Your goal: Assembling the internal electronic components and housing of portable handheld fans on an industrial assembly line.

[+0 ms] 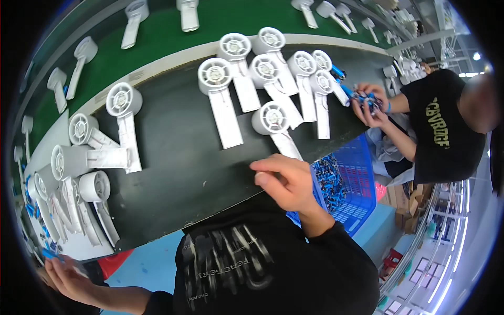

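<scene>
At the lower left my left hand [73,283] reaches out with its fingers spread, the fingertips against or close by a small blue part [51,254] at the table's edge. Whether they touch it is hard to see. My right hand [289,184] hovers over the near side of the dark table, thumb and forefinger extended with a gap between them and nothing visible in them. Just beyond it lies a white handheld fan housing [274,119], its handle pointing toward this hand. Several similar fan housings [216,76] lie farther back, and another group [71,163] sits at the left.
A blue plastic basket [362,178] with blue wired parts [329,184] stands right of my right forearm. At the right a co-worker [441,126] holds blue wired parts [366,102]. Beyond the table's pale rail [178,56], more white fans lie on a green belt [163,31].
</scene>
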`<state>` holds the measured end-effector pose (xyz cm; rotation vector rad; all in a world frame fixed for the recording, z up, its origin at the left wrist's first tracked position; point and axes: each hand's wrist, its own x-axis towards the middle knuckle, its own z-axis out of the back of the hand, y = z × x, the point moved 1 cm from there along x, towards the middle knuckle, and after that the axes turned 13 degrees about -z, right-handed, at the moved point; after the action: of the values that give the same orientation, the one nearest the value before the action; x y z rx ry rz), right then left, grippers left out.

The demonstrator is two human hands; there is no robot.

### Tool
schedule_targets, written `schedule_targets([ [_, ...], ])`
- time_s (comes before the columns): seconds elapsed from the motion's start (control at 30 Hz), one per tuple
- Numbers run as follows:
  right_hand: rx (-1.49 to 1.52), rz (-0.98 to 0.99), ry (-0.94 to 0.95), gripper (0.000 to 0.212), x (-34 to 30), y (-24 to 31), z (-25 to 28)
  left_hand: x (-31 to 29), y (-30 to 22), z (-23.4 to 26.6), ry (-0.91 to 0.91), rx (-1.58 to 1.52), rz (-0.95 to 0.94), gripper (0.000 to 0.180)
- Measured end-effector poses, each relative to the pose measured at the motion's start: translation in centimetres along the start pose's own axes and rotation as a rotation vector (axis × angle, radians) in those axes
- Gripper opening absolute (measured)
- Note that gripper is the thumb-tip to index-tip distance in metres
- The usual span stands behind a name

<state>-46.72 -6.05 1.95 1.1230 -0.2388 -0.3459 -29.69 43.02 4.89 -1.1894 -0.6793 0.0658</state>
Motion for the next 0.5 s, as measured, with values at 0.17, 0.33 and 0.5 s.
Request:
schedule_targets([
  [0.17,0.083,-0.103,-0.391,0.012,-3.1,-4.0,5.2,-12.9,-6.7,-15.7,0.743,-0.185,0.209,0.015],
  [0.33,0.12,-0.355,-0.705,0.014,-3.5,-9.5,11.9,-18.0,-8.0,-24.5,1.074,0.29,-0.21,0.016],
  [0.5,0.105,-0.341,-0.75,0.028,-0.9,-13.6,17.4,-16.3,-10.1,-24.4,1.159,0.501,-0.165,0.027],
])
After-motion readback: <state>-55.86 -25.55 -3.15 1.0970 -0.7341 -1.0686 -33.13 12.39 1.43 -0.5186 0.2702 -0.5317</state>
